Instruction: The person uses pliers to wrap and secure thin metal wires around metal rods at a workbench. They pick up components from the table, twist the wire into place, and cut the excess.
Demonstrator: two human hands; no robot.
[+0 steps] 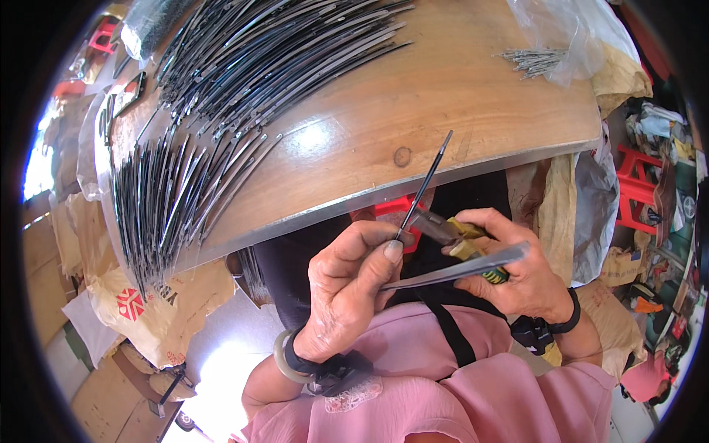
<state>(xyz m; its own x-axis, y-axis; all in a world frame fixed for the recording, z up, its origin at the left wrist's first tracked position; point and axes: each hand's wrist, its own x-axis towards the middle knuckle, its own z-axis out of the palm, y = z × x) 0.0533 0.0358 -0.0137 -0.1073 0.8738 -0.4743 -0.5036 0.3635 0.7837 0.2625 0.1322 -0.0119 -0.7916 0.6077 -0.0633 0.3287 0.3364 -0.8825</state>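
Observation:
My left hand (351, 277) pinches a thin black strip (427, 181) between thumb and fingers, its narrow end pointing up and away over the table's near edge. From under the same hand a wider grey blade (461, 267) reaches right, passing in front of my right hand; I cannot tell whether it belongs to the same piece. My right hand (517, 269) is closed round the yellow and green handles of a pair of pliers (443, 229). The jaws lie right beside the black strip, just above my left fingertips. Whether they bite on it cannot be made out.
Two piles of similar dark strips (251, 66) cover the left of the wooden table (354, 140). Small metal pins (533, 62) lie by a plastic bag at the back right. A phone (131, 93) rests at far left. Red stools (636, 188) stand right of the table.

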